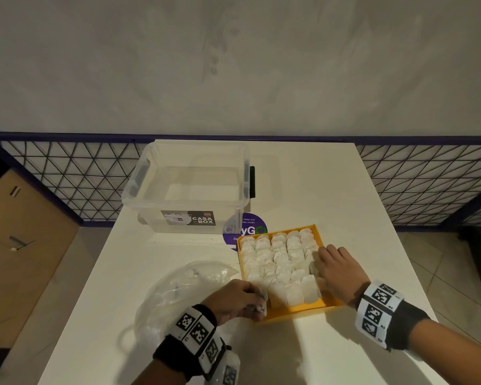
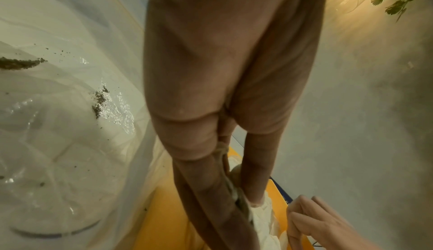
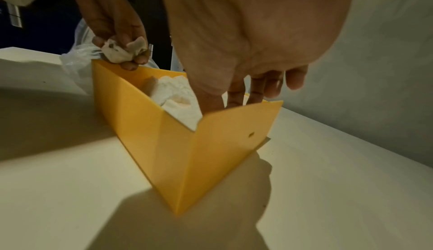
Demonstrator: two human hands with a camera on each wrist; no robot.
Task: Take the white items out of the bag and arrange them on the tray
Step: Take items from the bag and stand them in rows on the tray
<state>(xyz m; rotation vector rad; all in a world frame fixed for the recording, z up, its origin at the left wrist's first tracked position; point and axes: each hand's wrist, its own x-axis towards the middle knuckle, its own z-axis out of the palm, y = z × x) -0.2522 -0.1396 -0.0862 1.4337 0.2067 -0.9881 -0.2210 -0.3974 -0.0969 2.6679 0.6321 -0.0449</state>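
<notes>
Clear box [image 1: 188, 187] w/ "CASA BOX" label [image 1: 190, 218], purple "CityGO" sticker [image 1: 247, 230]

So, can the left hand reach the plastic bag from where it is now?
Probably yes: the left hand is right beside the plastic bag with nothing between, but it already grips a white item.

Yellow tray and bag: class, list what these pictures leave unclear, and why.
- Right hand fingertips: hidden among the white items in the yellow tray, head view.
- Item in the left hand: crumpled inside its grip; shape unclear.
- Bag contents: blurred through glare, both views.
</notes>
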